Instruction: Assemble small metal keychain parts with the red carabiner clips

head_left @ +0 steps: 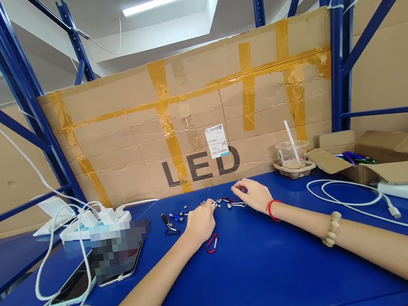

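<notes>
My left hand [201, 222] is closed in a pinch at the middle of the blue table, with a small silver metal piece [215, 204] at its fingertips. Just right of it, my right hand [255, 194] hovers with loosely curved fingers and nothing visible in them. Between the hands lie a red carabiner [227, 200] and a silver clip [238, 204]. A second red carabiner [212, 244] rests nearer me, below my left hand. On the left are a black carabiner with a strap [169, 224] and a small blue cylinder [176, 217]. Fingers partly hide other small pieces.
At left, two phones [124, 275] lie by a white power strip [122, 220] with looping cables. A plastic cup [293, 152] with a straw stands at the back right. Beside it are an open cardboard box [394, 170] and a white charger [407, 191]. A cardboard panel [130, 148] closes the back.
</notes>
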Demonstrator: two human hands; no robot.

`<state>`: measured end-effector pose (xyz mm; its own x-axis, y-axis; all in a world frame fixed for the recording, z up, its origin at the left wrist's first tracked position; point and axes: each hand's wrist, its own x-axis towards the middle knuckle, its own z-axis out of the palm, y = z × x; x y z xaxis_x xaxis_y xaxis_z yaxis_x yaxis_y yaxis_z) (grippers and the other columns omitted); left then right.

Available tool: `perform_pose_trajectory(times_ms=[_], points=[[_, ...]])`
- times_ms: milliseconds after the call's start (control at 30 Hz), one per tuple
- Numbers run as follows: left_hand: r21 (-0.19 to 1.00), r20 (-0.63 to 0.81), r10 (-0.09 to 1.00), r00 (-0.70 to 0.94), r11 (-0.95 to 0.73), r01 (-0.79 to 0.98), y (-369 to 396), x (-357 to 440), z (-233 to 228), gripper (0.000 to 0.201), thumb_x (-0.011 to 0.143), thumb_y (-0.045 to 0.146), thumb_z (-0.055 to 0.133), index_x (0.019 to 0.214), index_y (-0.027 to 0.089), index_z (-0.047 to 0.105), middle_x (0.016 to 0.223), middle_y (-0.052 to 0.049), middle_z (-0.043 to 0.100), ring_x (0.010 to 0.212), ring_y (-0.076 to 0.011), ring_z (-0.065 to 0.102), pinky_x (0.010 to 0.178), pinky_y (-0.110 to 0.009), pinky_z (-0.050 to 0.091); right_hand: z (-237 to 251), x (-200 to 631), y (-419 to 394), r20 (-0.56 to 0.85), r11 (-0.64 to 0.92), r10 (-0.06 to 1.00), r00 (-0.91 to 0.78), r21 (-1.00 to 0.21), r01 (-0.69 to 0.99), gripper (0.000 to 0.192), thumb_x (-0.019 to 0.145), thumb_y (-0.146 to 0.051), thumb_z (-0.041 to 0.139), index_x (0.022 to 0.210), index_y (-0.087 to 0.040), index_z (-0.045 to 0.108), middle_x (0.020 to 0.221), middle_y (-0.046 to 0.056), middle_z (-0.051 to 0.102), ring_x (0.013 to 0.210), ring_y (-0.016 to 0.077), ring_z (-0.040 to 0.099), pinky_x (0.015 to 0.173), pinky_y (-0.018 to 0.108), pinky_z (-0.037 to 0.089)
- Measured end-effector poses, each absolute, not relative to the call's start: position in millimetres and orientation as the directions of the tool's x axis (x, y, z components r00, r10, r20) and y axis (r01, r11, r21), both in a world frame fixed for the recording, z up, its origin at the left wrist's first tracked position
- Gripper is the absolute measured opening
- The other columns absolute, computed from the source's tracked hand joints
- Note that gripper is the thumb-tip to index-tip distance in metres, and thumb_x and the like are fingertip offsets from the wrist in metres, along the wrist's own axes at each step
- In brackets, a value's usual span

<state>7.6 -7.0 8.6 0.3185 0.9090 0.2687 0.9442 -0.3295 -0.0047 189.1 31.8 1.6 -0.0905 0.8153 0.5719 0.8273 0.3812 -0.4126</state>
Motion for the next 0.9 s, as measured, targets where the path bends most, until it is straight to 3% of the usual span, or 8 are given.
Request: perform_pose_trajectory(times_ms=[133, 233, 400, 667, 900], points=[[-0.002, 0.287, 0.897, 0.335, -0.349, 0.937, -5, 6, 6, 0.023, 0.089, 0.025, 0.021, 0.101, 0.020, 0.039, 0.092, -0.006, 0.059, 0.083, -0.0220, 0.057, 0.061, -0.030, 0.042, 1, 181, 24, 0.569, 0.439, 0.764, -0.303, -0.115, 0.891, 0.024, 0.075, -0.038, 0.045, 0.073, -0.022, 0.063, 0.080, 0.002, 0.060, 0.080, 0.0158, 0.052, 0.070, 0.027, 0.032], [0.003, 0.288, 0.896, 0.338, -0.354, 0.935, -4, 5, 5, 0.023, 0.089, 0.025, 0.020, 0.100, 0.020, 0.040, 0.092, -0.006, 0.059, 0.083, -0.0219, 0.057, 0.062, -0.030, 0.042, -1, 177, 22, 0.502, 0.400, 0.795, -0.339, -0.015, 0.916, 0.023, 0.073, -0.036, 0.047, 0.076, -0.021, 0.065, 0.081, 0.005, 0.060, 0.081, 0.0183, 0.051, 0.068, 0.028, 0.033], [0.006, 0.284, 0.899, 0.332, -0.348, 0.938, -3, 6, 3, 0.022, 0.089, 0.025, 0.021, 0.100, 0.020, 0.039, 0.092, -0.007, 0.059, 0.084, -0.0222, 0.057, 0.063, -0.031, 0.042, 0, 178, 24, 0.443, 0.356, 0.852, -0.280, -0.097, 0.929, 0.021, 0.073, -0.033, 0.046, 0.077, -0.022, 0.064, 0.078, 0.003, 0.060, 0.073, 0.0157, 0.054, 0.058, 0.024, 0.034], [0.034, 0.304, 0.896, 0.322, -0.348, 0.937, -4, 4, 2, 0.022, 0.088, 0.025, 0.022, 0.099, 0.020, 0.041, 0.092, -0.007, 0.059, 0.085, -0.0232, 0.056, 0.066, -0.033, 0.043, -3, 180, 27, 0.411, 0.456, 0.851, -0.326, -0.270, 0.848, 0.017, 0.075, -0.032, 0.046, 0.076, -0.023, 0.060, 0.078, 0.000, 0.062, 0.067, 0.0129, 0.055, 0.056, 0.022, 0.036], [0.023, 0.297, 0.896, 0.330, -0.353, 0.936, -8, 4, 5, 0.025, 0.089, 0.026, 0.020, 0.096, 0.019, 0.043, 0.090, -0.008, 0.059, 0.084, -0.0220, 0.056, 0.066, -0.032, 0.043, -1, 176, 22, 0.413, 0.449, 0.837, -0.360, -0.142, 0.882, 0.020, 0.078, -0.034, 0.041, 0.076, -0.021, 0.057, 0.070, 0.001, 0.058, 0.063, 0.0131, 0.054, 0.052, 0.023, 0.033]])
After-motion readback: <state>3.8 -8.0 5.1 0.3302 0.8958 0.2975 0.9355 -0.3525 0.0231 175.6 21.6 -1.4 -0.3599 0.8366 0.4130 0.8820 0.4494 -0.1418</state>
